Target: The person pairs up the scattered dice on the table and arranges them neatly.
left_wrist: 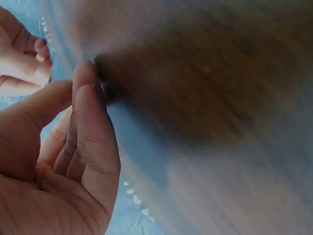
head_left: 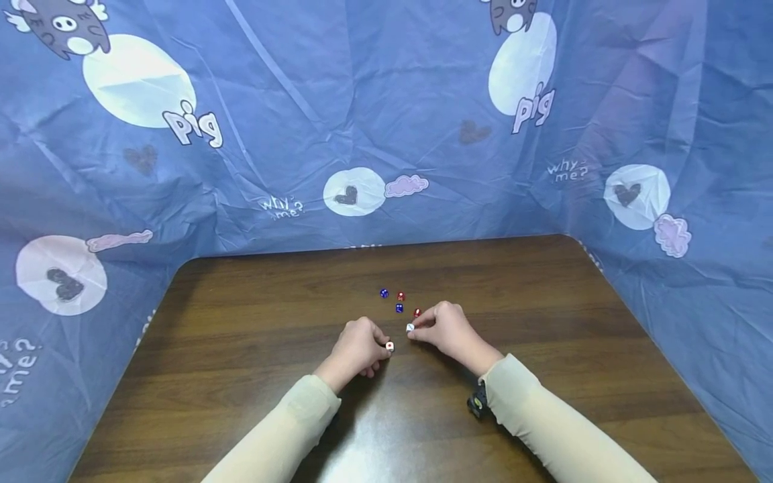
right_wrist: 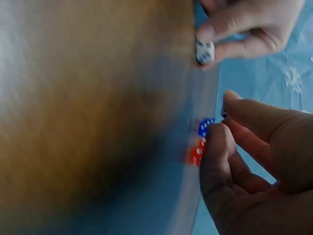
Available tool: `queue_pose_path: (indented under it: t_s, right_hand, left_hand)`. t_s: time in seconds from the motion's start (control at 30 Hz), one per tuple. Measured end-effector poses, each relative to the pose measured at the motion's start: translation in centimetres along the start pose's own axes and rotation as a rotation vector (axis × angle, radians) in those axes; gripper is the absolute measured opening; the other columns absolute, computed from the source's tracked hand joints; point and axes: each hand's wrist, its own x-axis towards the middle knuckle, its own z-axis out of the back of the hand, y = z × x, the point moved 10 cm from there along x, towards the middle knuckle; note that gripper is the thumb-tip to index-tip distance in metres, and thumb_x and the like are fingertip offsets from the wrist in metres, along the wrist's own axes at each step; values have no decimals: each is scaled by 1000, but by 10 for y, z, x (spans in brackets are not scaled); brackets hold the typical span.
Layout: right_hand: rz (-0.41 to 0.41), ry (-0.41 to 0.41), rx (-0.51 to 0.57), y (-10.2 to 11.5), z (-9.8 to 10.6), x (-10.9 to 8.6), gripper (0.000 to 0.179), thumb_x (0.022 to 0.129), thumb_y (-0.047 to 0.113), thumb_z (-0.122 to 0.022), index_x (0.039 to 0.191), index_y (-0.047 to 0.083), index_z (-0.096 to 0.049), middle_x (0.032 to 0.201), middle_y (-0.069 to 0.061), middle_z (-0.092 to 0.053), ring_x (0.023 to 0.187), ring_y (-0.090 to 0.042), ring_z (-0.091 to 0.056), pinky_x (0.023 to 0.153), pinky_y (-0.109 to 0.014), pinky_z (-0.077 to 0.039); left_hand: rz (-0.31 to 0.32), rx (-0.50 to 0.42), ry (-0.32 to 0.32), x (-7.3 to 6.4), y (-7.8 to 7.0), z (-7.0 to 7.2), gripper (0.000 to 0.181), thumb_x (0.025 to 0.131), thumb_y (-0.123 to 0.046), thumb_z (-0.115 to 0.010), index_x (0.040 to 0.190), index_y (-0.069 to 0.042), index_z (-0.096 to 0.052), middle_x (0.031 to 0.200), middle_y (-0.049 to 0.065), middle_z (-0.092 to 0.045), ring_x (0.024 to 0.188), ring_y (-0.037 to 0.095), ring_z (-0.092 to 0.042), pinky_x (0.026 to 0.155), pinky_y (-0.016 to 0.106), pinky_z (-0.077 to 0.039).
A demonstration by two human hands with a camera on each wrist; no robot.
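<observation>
White dice (head_left: 390, 347) in both hands (head_left: 356, 347), one each

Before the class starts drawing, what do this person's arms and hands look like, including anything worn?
The left sleeve and right sleeve are long, plain and pale cream, ending in cuffs at the wrists. A small black device with a yellow-green mark shows at the right wrist. The left hand and right hand wear no gloves, and no rings show.
</observation>
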Motion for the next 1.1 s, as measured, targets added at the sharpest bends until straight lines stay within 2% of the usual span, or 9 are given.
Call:
queue_pose_path:
  t_s: [0.2, 0.33, 0.6, 0.83, 1.1]
  right_hand:
    - [86, 86, -27, 12, -23, -6, 10, 79, 17, -90, 84, 14, -82, 76, 12, -73, 69, -3, -61, 61, -27, -52]
    - [100, 110, -32, 14, -31, -6, 10, 80, 17, -90, 85, 13, -82, 75, 12, -73, 68, -2, -61, 59, -25, -51]
    - [187, 105, -69, 26, -39, -5, 11, 78, 14, -90, 83, 11, -82, 72, 11, -72, 60, -1, -56, 55, -24, -48]
    - [153, 112, -57, 23, -39, -5, 15, 78, 13, -91, 87, 9, -81, 63, 14, -63, 58, -2, -53, 54, -23, -46]
    - [145, 112, -24, 24, -38, -6, 12, 78, 12, -90, 86, 10, -81, 70, 13, -70, 60, -2, -56, 55, -24, -48]
  left_hand:
    - [17, 4, -1, 0, 0, 1, 6, 83, 0, -80, 86, -3, -77, 50, 10, -62, 40, 23, -64, 37, 33, -54]
    - [18, 6, 4, 1, 0, 0, 6, 83, 1, -80, 84, -4, -77, 50, 10, -63, 40, 22, -64, 37, 33, -54]
    - [-4, 5, 3, 0, -1, 0, 5, 82, 1, -80, 81, -3, -76, 50, 9, -62, 40, 22, -64, 37, 33, -54]
    - [6, 17, 1, 0, -1, 1, 7, 82, 0, -81, 84, -5, -78, 49, 8, -62, 40, 22, -64, 37, 32, -54]
    - [13, 20, 1, 2, 1, 1, 8, 82, 0, -82, 85, -5, -78, 49, 8, -62, 40, 21, -63, 37, 32, -54]
